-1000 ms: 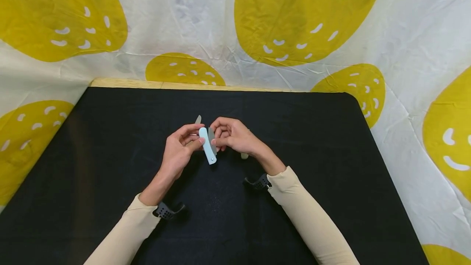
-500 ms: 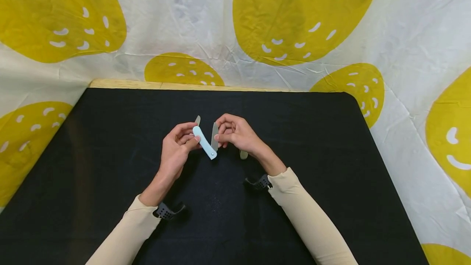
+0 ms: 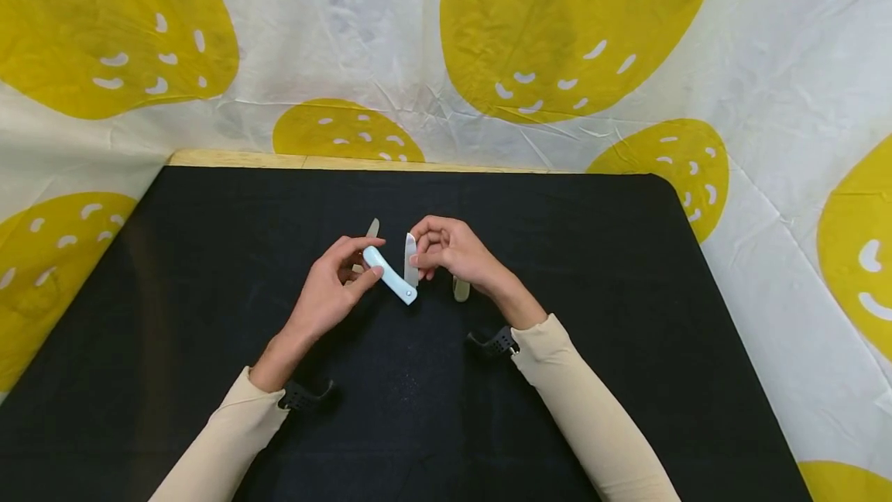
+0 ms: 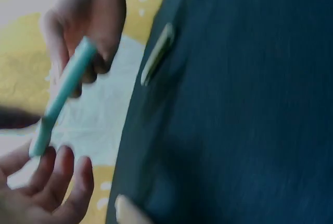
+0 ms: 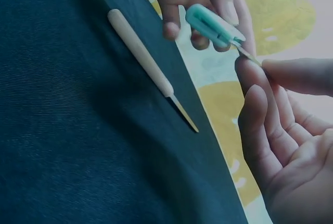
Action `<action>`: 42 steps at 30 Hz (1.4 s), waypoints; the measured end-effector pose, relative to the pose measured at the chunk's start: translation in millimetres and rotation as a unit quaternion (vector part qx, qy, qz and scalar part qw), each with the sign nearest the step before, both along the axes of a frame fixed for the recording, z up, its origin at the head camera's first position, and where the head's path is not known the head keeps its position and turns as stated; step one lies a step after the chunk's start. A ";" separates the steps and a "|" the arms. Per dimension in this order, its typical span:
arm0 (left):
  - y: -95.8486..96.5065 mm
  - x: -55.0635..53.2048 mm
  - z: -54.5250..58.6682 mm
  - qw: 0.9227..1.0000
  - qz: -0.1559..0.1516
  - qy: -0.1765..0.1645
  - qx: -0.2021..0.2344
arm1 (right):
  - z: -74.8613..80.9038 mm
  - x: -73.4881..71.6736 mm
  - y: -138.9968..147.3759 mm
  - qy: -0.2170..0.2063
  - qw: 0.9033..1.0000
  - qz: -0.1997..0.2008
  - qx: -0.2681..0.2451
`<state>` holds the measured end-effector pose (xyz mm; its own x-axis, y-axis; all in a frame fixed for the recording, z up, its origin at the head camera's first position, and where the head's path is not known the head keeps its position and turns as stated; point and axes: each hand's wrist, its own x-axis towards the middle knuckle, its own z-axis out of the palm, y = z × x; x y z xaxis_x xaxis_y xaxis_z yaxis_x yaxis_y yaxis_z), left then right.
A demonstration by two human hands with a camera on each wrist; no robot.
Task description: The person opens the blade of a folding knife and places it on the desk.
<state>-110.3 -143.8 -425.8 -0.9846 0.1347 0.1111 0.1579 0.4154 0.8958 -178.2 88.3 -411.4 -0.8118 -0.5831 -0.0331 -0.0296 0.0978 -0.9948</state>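
Observation:
A folding knife with a light blue handle (image 3: pixel 390 276) is held up between the hands, its blade (image 3: pixel 410 262) swung partly out from the handle. My left hand (image 3: pixel 333 281) holds the handle between thumb and fingers, near the end away from the pivot. The blade is pinched between the thumb and index finger of my right hand (image 3: pixel 449 254). In the right wrist view the handle (image 5: pixel 210 26) shows its open slot side. Behind the left hand a knife with a cream handle (image 5: pixel 140 52) lies on the black cloth, mostly hidden in the head view.
A pale, rounded, elongated object (image 3: pixel 461 290) lies on the cloth, partly under the right hand. The black-covered table (image 3: pixel 557 254) ends at a pale wooden edge (image 3: pixel 244 159) at the back. A white curtain with yellow shapes (image 3: pixel 334 37) hangs behind and at the sides.
The blade has swung away from the blue handle, widening the angle between them. The handle has tilted further over to the left. My left wrist has shifted slightly left and down.

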 end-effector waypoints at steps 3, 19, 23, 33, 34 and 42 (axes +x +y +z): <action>-7.9 -1.5 1.9 0.996 -0.037 0.043 -0.069 | 3.0 -1.3 2.0 -0.006 1.000 0.010 -0.002; -22.5 -9.9 -6.2 0.981 -0.083 0.161 -0.070 | -1.3 -6.7 7.5 -0.007 0.998 0.058 0.004; -22.8 -9.4 -7.7 0.982 -0.077 0.156 -0.075 | -2.4 -7.2 7.1 0.000 0.998 0.064 0.007; -20.4 -7.1 -7.4 0.978 -0.044 0.178 -0.102 | -1.4 -8.6 8.6 0.005 0.999 0.052 0.011; -20.2 -6.8 -6.9 0.978 -0.041 0.178 -0.103 | -1.3 -8.7 8.9 0.005 0.999 0.051 0.010; -20.2 -4.1 -7.4 0.976 -0.018 0.182 -0.118 | -3.5 -9.2 10.2 0.004 1.000 0.023 0.000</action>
